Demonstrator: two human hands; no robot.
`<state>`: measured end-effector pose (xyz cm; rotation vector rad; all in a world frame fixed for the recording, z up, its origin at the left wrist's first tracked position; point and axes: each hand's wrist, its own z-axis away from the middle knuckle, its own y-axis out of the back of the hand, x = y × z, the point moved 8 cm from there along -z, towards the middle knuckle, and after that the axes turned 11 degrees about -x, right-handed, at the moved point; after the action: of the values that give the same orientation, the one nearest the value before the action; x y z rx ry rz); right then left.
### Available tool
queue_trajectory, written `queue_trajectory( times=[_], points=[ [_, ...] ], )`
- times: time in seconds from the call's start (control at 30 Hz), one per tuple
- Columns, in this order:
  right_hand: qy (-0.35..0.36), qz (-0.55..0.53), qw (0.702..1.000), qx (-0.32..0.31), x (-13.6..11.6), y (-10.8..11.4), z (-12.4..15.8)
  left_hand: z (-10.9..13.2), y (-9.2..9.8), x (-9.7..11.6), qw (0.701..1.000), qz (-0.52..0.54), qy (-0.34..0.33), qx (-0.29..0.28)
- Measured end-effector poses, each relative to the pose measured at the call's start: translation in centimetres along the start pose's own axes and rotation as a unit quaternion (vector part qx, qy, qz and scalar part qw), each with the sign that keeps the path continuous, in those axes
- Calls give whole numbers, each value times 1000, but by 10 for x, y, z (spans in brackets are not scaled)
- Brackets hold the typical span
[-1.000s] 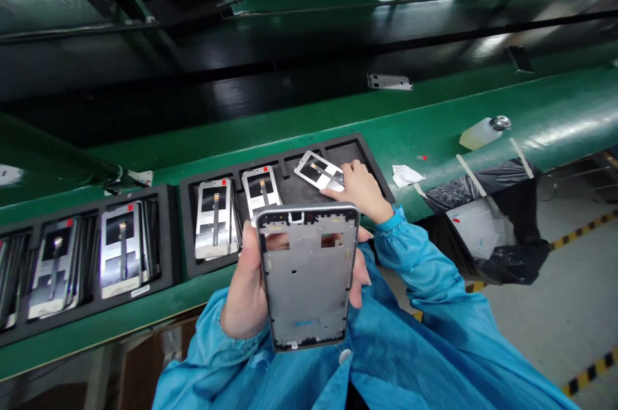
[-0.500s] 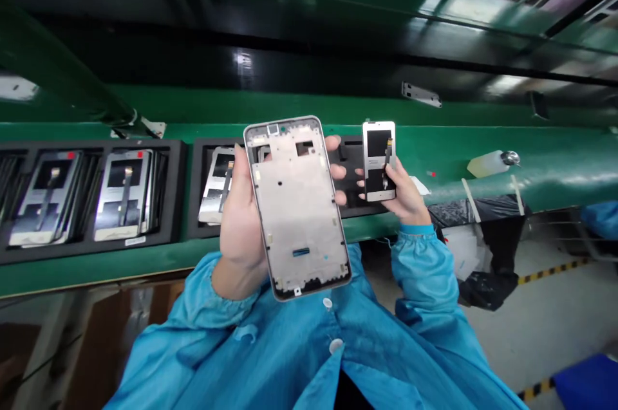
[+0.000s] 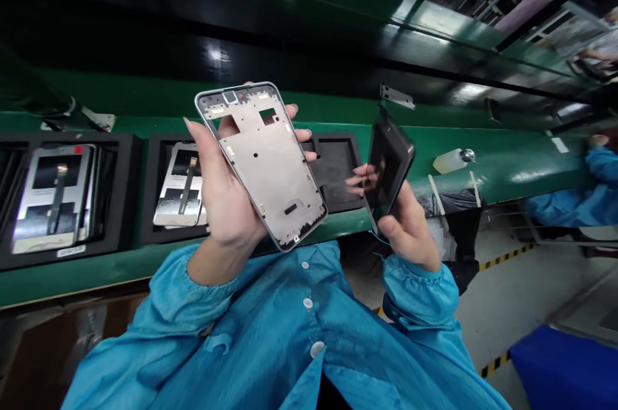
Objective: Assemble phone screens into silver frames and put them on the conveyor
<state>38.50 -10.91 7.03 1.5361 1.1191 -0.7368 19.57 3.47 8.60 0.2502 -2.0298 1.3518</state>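
A silver-grey rectangular metal phone frame [image 3: 270,168] is clasped by its sides in the left hand [image 3: 232,207] over the near edge of the green bench [image 3: 521,165]; a glossy black rectangular screen [image 3: 389,162], pinched in the right hand [image 3: 411,231], is just turned, leaving its dark face, not its cabled back, exposed to view

Left hand [image 3: 229,197]: cradles a metal frame [image 3: 277,168], thumb along one edge, fingers past the other.
Right hand [image 3: 410,230]: grips a dark panel [image 3: 389,162], turned nearly edge-on.
Middle tray [image 3: 333,168]: black, on the green bench [image 3: 512,168], silver panel [image 3: 167,188] at its left.
Left tray [image 3: 126,185]: more panels [image 3: 51,204], standing close together.
Bottle [image 3: 448,161]: on the bench, right of both trays.
Far right: co-worker's blue sleeve [image 3: 560,207].
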Motion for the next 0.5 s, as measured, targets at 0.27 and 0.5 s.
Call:
queue_trajectory(
  times=[0.27,0.5],
  points=[
    [69,177,979,-70,-25,9,-3,-3,-1,-17,995,-83,-49,-37],
    [70,204,973,-80,-24,7,3,-5,-6,-11,987,-111,-78,-89]
  ],
)
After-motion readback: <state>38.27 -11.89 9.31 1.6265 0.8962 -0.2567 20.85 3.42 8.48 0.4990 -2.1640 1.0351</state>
